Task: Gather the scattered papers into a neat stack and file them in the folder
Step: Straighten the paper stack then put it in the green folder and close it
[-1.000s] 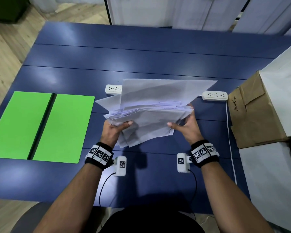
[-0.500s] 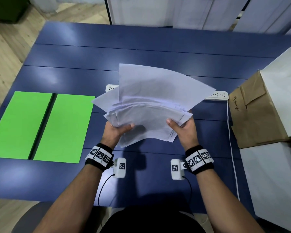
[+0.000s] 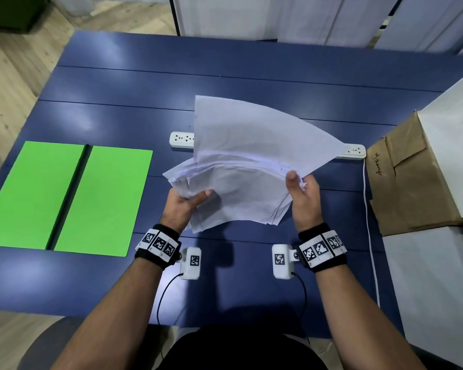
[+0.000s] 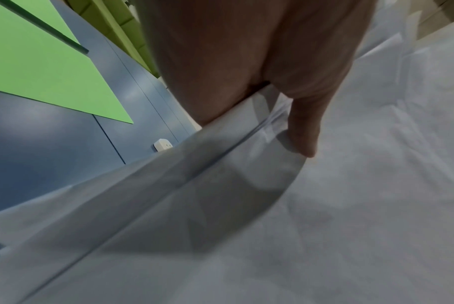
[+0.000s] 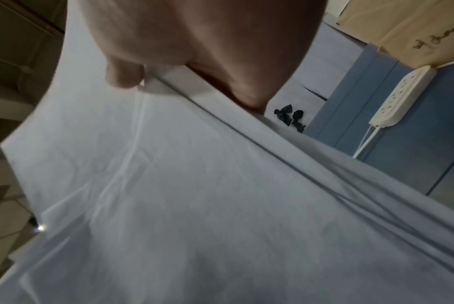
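An uneven bundle of white papers is held up over the middle of the blue table, its top sheet standing almost upright. My left hand grips the bundle's left edge, thumb on top. My right hand holds the right edge, thumb over the sheets; in the right wrist view the papers fill the frame under the thumb. The green folder lies open and flat at the left of the table, also visible in the left wrist view.
A white power strip lies behind the papers, its right end and cord running toward me. A brown paper bag and white boxes crowd the right edge. Wooden floor lies beyond the table's left side.
The bundle has been tipped up, its top sheet rising more upright. My right hand slid up along the right edge; the left hand kept its grip.
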### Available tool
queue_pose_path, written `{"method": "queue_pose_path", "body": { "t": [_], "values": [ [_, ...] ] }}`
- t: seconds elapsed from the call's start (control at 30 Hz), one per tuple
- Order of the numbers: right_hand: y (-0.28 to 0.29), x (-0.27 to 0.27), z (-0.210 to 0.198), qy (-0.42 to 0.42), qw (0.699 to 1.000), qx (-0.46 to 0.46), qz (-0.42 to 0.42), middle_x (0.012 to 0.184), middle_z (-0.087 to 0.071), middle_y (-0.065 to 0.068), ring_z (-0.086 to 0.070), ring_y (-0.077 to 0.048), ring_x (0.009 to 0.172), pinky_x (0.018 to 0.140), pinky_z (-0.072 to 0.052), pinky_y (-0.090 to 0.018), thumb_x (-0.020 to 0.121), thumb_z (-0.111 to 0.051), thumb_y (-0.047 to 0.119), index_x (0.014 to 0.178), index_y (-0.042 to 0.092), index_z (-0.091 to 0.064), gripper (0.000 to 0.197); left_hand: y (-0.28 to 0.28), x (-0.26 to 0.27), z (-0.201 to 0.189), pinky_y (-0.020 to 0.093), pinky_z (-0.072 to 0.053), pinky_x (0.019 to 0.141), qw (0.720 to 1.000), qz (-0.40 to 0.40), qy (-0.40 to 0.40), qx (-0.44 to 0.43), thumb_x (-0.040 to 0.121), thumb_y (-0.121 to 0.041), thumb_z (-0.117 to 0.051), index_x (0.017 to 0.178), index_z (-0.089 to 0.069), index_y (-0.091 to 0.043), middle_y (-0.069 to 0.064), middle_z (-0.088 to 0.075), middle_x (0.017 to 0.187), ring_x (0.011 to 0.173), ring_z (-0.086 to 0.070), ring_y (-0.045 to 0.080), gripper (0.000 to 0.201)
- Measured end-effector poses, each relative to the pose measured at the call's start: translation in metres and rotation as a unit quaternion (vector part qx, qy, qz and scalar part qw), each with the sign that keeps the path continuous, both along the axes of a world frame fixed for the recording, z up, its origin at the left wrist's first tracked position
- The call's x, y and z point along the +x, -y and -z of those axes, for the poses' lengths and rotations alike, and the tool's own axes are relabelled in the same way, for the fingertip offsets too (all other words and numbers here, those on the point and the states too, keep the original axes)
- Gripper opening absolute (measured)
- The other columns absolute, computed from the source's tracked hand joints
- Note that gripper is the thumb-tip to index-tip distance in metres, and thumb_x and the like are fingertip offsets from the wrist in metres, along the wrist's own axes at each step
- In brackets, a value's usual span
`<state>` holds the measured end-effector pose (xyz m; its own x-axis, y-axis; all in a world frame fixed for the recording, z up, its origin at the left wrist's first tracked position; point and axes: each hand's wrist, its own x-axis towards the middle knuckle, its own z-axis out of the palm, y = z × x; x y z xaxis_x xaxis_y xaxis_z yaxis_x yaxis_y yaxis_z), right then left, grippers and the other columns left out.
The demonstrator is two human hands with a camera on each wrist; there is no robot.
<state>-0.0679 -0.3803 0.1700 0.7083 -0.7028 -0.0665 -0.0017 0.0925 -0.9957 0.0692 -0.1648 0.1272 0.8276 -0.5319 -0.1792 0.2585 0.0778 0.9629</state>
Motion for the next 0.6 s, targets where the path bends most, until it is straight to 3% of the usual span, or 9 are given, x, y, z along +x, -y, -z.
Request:
{"method": "queue_pose_path", "body": {
  "t": [0.13, 0.23, 0.27, 0.3, 0.37, 0.43, 0.5, 0.57, 0.6],
  "values": [
    [0.0, 0.004, -0.003, 0.004, 0.998, -0.047, 0.046, 0.054, -0.032, 0.021, -0.03, 0.004, 0.053, 0.052, -0.03, -0.011, 0.077, -0.046, 0.081, 0.063, 0.02, -0.031, 0.065, -0.001, 0.001, 0.0, 0.028, -0.059, 0.081, 1.0, -0.004, -0.009, -0.007, 0.085, 0.018, -0.067, 0.095, -0.08, -0.019, -0.002, -0.08, 0.097, 0.089, -0.075, 0.014, 0.041],
    [0.004, 0.005, 0.001, -0.005, 0.996, -0.067, 0.054, 0.063, -0.036, 0.001, -0.035, -0.005, 0.06, 0.053, -0.035, -0.023, 0.075, -0.05, 0.085, 0.062, -0.009, -0.044, 0.095, 0.0, 0.001, -0.003, 0.028, -0.059, 0.08, 1.0, -0.006, 0.002, -0.014, 0.083, 0.022, -0.066, 0.103, -0.074, -0.017, -0.004, -0.08, 0.096, 0.089, -0.075, 0.013, 0.044],
    [0.004, 0.005, -0.001, -0.009, 0.996, -0.074, 0.045, 0.062, -0.038, 0.0, -0.037, -0.006, 0.06, 0.054, -0.035, -0.024, 0.082, -0.052, 0.078, 0.063, -0.01, -0.053, 0.091, 0.0, 0.001, -0.003, 0.027, -0.058, 0.08, 1.0, -0.006, 0.01, -0.012, 0.082, 0.023, -0.065, 0.104, -0.072, -0.016, -0.005, -0.08, 0.095, 0.088, -0.075, 0.012, 0.045],
    [0.005, 0.004, -0.001, -0.017, 0.995, -0.086, 0.039, 0.056, -0.039, 0.009, -0.036, -0.003, 0.056, 0.054, -0.034, -0.023, 0.092, -0.054, 0.063, 0.056, 0.003, -0.062, 0.07, 0.0, 0.002, -0.003, 0.027, -0.058, 0.08, 1.0, -0.005, 0.018, -0.01, 0.082, 0.023, -0.065, 0.105, -0.072, -0.015, -0.006, -0.079, 0.094, 0.088, -0.074, 0.011, 0.045],
    [0.009, 0.002, 0.0, -0.054, 0.99, -0.124, 0.044, 0.042, -0.031, 0.018, -0.028, 0.002, 0.045, 0.049, -0.028, -0.017, 0.103, -0.053, 0.028, 0.043, 0.022, -0.055, 0.06, -0.001, 0.004, -0.001, 0.027, -0.058, 0.081, 1.0, -0.004, 0.024, -0.006, 0.078, 0.019, -0.07, 0.103, -0.074, -0.018, -0.006, -0.079, 0.095, 0.089, -0.074, 0.011, 0.045],
    [0.011, 0.001, 0.0, -0.064, 0.987, -0.143, 0.046, 0.043, -0.028, 0.017, -0.025, 0.0, 0.047, 0.051, -0.026, -0.024, 0.103, -0.053, 0.03, 0.046, 0.024, -0.036, 0.06, -0.002, 0.005, 0.001, 0.029, -0.058, 0.082, 1.0, 0.002, 0.025, 0.0, 0.075, 0.012, -0.074, 0.104, -0.076, -0.017, -0.004, -0.079, 0.098, 0.091, -0.074, 0.015, 0.041],
    [0.01, -0.001, 0.002, -0.038, 0.991, -0.12, 0.045, 0.051, -0.039, 0.02, -0.036, 0.002, 0.055, 0.056, -0.035, -0.026, 0.102, -0.052, 0.035, 0.06, 0.023, -0.042, 0.045, -0.002, 0.005, 0.002, 0.03, -0.058, 0.083, 0.999, 0.015, 0.032, 0.004, 0.078, 0.017, -0.073, 0.108, -0.072, -0.011, -0.003, -0.079, 0.1, 0.093, -0.074, 0.016, 0.041],
    [0.009, -0.002, 0.004, -0.001, 0.995, -0.074, 0.062, 0.059, -0.055, 0.023, -0.05, 0.007, 0.063, 0.064, -0.044, -0.017, 0.101, -0.053, 0.038, 0.071, 0.019, -0.053, 0.036, 0.0, 0.005, 0.0, 0.03, -0.058, 0.083, 0.999, 0.022, 0.038, 0.004, 0.081, 0.022, -0.068, 0.108, -0.071, -0.009, -0.004, -0.079, 0.099, 0.093, -0.074, 0.015, 0.042],
    [0.006, -0.002, 0.002, 0.005, 0.994, -0.074, 0.076, 0.055, -0.052, 0.023, -0.047, 0.008, 0.059, 0.061, -0.041, -0.013, 0.096, -0.053, 0.048, 0.067, 0.02, -0.049, 0.041, 0.0, 0.004, 0.0, 0.03, -0.058, 0.083, 0.999, 0.023, 0.038, 0.004, 0.081, 0.023, -0.067, 0.108, -0.07, -0.009, -0.004, -0.079, 0.098, 0.093, -0.074, 0.015, 0.042]
  ]
}}
